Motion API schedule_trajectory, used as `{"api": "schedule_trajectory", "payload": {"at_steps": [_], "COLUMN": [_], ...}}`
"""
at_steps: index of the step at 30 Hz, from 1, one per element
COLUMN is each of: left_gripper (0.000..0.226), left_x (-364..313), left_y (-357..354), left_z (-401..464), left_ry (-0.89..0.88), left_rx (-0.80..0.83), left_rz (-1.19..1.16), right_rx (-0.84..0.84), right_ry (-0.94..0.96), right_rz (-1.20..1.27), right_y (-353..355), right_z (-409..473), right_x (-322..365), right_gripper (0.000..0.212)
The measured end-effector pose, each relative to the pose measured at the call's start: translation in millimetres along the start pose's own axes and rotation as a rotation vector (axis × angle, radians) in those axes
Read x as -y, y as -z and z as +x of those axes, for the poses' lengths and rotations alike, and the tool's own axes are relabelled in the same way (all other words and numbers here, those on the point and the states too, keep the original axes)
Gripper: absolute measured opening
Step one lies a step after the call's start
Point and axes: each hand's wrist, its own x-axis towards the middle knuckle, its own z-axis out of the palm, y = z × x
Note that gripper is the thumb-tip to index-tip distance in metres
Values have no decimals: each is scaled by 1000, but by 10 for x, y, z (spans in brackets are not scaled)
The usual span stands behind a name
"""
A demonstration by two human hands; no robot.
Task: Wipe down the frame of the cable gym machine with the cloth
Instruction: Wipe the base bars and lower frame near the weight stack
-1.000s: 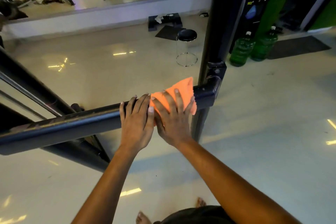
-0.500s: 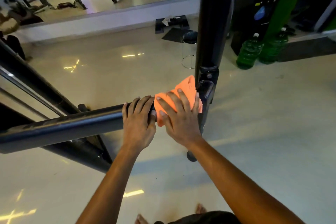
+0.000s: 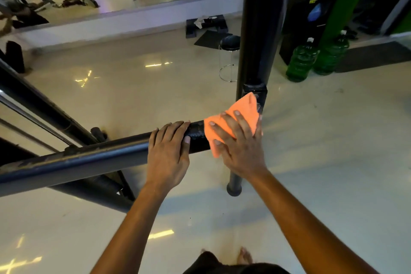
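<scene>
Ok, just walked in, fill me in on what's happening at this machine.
A person is wiping the machine's black frame. The right hand presses an orange cloth flat on the horizontal bar, right at the joint with the upright post. The left hand rests on the bar just beside it, fingers draped over the top. The bar's length to the left shows scuffed patches.
</scene>
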Motion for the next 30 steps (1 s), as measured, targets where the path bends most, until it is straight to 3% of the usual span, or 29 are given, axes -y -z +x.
{"api": "schedule_trajectory", "payload": {"at_steps": [3,6,9,13,19,23,27,30], "left_gripper": [45,45,46,46,46,45,44,43], "left_x": [12,-42,-31,-10,-47,-42,-103,-224], "left_y": [-16,-52,-76,-103,-140,-136,-156,-154], "left_z": [68,80,77,82,70,48,53,61], "left_ry": [-14,-5,-19,-18,-23,-47,-12,1], "left_rx": [29,26,25,4,-30,-35,-73,-67], "left_rz": [-23,-25,-26,-19,-26,-43,-62,-87], "right_rx": [11,5,51,113,125,182,89,47], "right_ry": [-202,-397,-275,-84,-397,-291,-130,-194], "right_rz": [38,122,59,23,115,70,146,220], "right_y": [79,69,12,154,215,217,390,531], "right_z": [19,140,140,26,231,160,3,-69], "right_x": [-123,343,506,15,234,348,-11,-189], "right_gripper": [49,47,47,53,52,51,46,47]}}
